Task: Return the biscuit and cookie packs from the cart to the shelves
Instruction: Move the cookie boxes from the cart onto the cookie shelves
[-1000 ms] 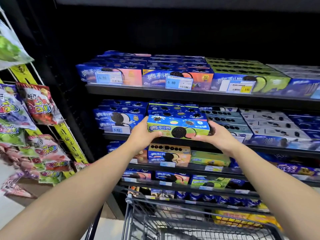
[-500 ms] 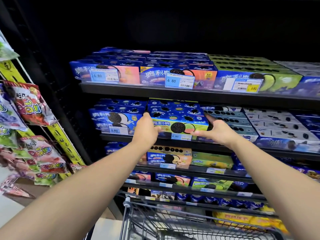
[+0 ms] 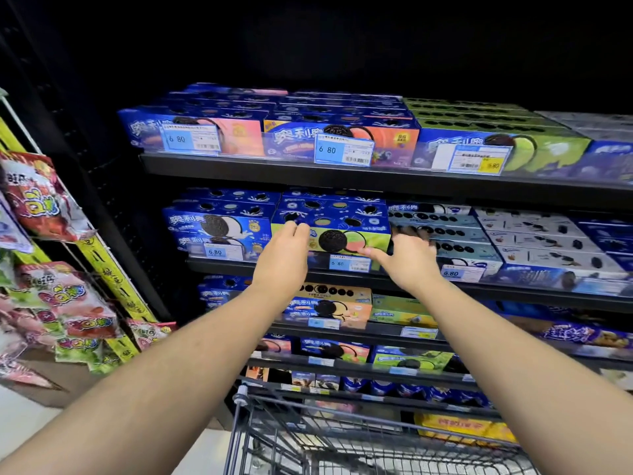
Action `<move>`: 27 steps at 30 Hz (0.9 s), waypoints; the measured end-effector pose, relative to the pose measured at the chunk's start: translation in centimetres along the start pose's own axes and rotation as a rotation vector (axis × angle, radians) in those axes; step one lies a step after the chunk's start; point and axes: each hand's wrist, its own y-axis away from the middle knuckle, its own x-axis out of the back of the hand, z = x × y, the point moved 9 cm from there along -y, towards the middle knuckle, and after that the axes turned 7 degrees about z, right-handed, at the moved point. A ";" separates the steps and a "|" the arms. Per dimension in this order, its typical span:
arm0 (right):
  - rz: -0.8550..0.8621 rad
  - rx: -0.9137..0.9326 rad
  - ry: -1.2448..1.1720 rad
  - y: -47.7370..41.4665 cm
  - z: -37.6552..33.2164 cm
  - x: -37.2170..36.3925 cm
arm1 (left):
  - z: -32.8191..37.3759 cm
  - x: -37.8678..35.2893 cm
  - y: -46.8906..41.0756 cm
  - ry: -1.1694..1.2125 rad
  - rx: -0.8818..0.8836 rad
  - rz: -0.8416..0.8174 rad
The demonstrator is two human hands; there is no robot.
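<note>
A cookie box [image 3: 337, 217] with a blue top and a green front lies on the second shelf [image 3: 404, 281], on top of the middle stack. My left hand [image 3: 282, 257] presses its fingertips against the left end of the box front. My right hand [image 3: 406, 258] is at the box's right end with its fingers spread and blurred, and its thumb touches the lower right corner of the front. Neither hand wraps around the box. Below my arms stands the wire cart [image 3: 342, 437]; I cannot make out what is in it.
Rows of blue cookie boxes fill the top shelf [image 3: 376, 178] and the lower shelves, with price tags [image 3: 342, 150] on the rails. Candy bags [image 3: 44, 197] hang on a rack at the left. A cardboard box sits on the floor below them.
Both hands carried the box up and forward from in front of the shelf onto the second-shelf stack. The grip at the box ends has loosened into fingertips touching its front.
</note>
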 end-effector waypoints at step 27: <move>0.092 0.026 -0.292 2.0 -1.1 1.1 | -0.3 -3.2 1.0 0.023 0.048 -0.137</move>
